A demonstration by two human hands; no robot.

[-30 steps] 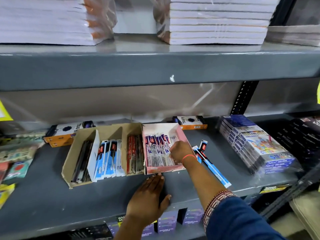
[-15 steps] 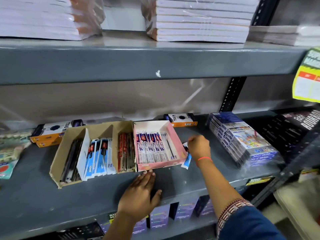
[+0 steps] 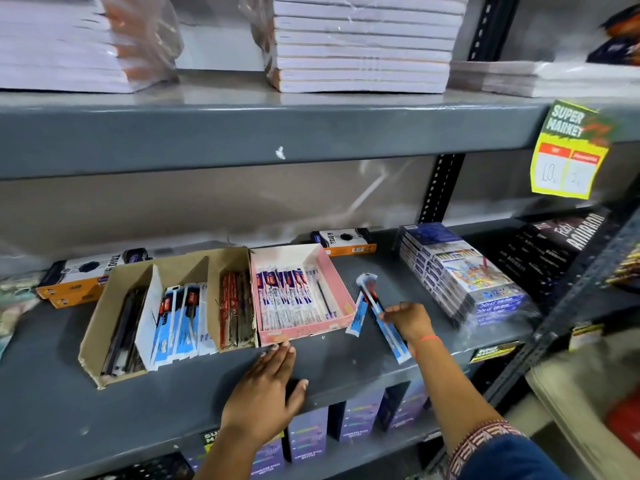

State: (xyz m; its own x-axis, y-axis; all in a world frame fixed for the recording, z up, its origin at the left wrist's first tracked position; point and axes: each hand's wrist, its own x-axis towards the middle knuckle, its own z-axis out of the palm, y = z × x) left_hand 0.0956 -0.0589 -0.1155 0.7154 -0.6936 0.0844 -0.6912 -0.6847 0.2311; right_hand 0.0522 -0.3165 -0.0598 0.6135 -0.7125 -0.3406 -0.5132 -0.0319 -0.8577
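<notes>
A pink open box (image 3: 341,292) of white-and-blue pen packets sits mid-shelf on the grey shelf (image 3: 69,403). To its right, my right hand (image 3: 408,318) pinches a long blue pen packet (image 3: 389,329) just above the shelf. A second blue packet (image 3: 358,311) lies beside the pink box. My left hand (image 3: 265,389) rests flat on the shelf, fingertips touching the pink box's front edge. A brown cardboard box (image 3: 100,313) with black, blue and red pen packets stands to the left of the pink one.
Shrink-wrapped blue boxes (image 3: 460,271) are stacked at the right, with dark packs (image 3: 550,247) beyond them. Orange-and-white boxes (image 3: 344,240) lie at the back. Stacks of notebooks (image 3: 363,46) fill the shelf above. A yellow price tag (image 3: 568,150) hangs at the upper right.
My right hand left the pink box, moved right to the loose blue packets and took hold of one. The left hand stayed flat on the shelf. The camera turned rightward.
</notes>
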